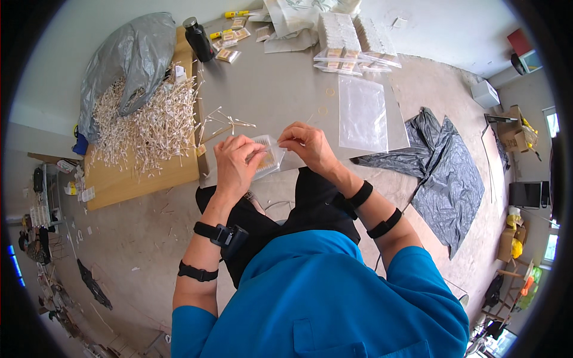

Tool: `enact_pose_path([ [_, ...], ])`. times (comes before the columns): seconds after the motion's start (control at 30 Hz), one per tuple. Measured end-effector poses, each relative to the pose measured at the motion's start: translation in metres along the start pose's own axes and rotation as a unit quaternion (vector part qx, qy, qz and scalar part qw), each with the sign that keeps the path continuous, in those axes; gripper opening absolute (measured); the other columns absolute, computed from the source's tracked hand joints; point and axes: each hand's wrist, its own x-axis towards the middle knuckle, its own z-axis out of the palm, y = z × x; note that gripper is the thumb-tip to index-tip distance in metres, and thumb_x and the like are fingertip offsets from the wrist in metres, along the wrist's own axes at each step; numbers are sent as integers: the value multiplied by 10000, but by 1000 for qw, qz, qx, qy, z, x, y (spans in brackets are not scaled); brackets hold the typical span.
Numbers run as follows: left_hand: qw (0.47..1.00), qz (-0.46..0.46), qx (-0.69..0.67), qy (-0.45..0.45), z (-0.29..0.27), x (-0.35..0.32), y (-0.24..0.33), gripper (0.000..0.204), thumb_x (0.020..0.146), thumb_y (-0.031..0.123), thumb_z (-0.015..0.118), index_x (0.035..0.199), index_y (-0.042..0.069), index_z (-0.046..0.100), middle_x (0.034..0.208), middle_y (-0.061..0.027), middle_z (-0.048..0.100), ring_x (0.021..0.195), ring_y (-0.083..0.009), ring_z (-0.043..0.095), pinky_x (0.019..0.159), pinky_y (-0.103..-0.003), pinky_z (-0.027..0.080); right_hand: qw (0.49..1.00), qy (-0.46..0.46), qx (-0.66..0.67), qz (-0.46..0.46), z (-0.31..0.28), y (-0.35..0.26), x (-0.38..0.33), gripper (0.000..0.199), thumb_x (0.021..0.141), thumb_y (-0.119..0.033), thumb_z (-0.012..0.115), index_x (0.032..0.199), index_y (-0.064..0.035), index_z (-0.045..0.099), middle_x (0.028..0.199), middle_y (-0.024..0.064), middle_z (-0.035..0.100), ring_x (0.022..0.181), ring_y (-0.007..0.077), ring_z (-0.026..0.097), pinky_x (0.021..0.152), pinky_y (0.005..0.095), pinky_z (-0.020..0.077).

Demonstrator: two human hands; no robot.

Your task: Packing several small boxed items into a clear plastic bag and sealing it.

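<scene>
At the table's near edge, a small see-through plastic bag (267, 156) with a row of cotton swabs inside lies between my hands. My left hand (234, 165) grips its left side, thumb and fingers closed. My right hand (310, 147) pinches the bag's upper right corner between thumb and fingertips. A few loose cotton swabs (239, 123) lie just beyond my left hand. To the left is a big heap of loose cotton swabs (143, 122), partly under a grey plastic bag (132, 51).
A black bottle (197, 40) stands at the back left, near small filled packets (227, 55) and a yellow tube (237, 14). Stacked filled bags (341, 45) sit at the back right. A flat see-through bag (363, 113) lies nearer. Black plastic sheeting (444, 173) covers floor to the right.
</scene>
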Motion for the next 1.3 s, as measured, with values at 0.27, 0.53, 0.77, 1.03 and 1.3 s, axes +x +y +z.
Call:
enact_pose_path([
  [0.27,1000,-8,-1,4,0,1,-2,117,738,157,739,789,67,686,790,-22,595,818,-218,542,804,-367,367,1000,5,1,-12,2,-1,2,63,775,10,667,836,8,649,829,100,625,700,215,620,637,304,496],
  [0.53,1000,-4,-1,17,7,2,0,90,744,133,722,761,58,675,738,-36,590,756,-223,558,752,-359,402,996,62,-9,-59,10,5,1,52,760,0,662,802,3,632,812,111,620,703,271,616,627,327,491],
  [0.77,999,-29,-36,-5,1,1,-7,86,753,136,713,753,57,681,752,-32,597,776,-210,561,752,-361,397,997,34,-54,-48,2,9,-4,100,762,-113,697,840,-58,666,865,73,611,782,258,607,695,349,486],
  [1.03,999,4,52,2,-5,3,2,90,746,146,720,792,73,697,772,-36,601,802,-240,559,742,-358,398,928,-49,-295,-221,17,-5,16,62,737,-166,630,765,-111,632,825,43,565,887,218,547,795,344,416],
  [1.3,998,-14,47,-28,-7,-1,0,80,744,163,710,787,97,698,804,-17,601,862,-230,542,859,-393,328,917,-64,-314,-238,12,-9,13,66,749,-151,585,729,-88,592,797,45,532,855,216,541,754,334,422],
])
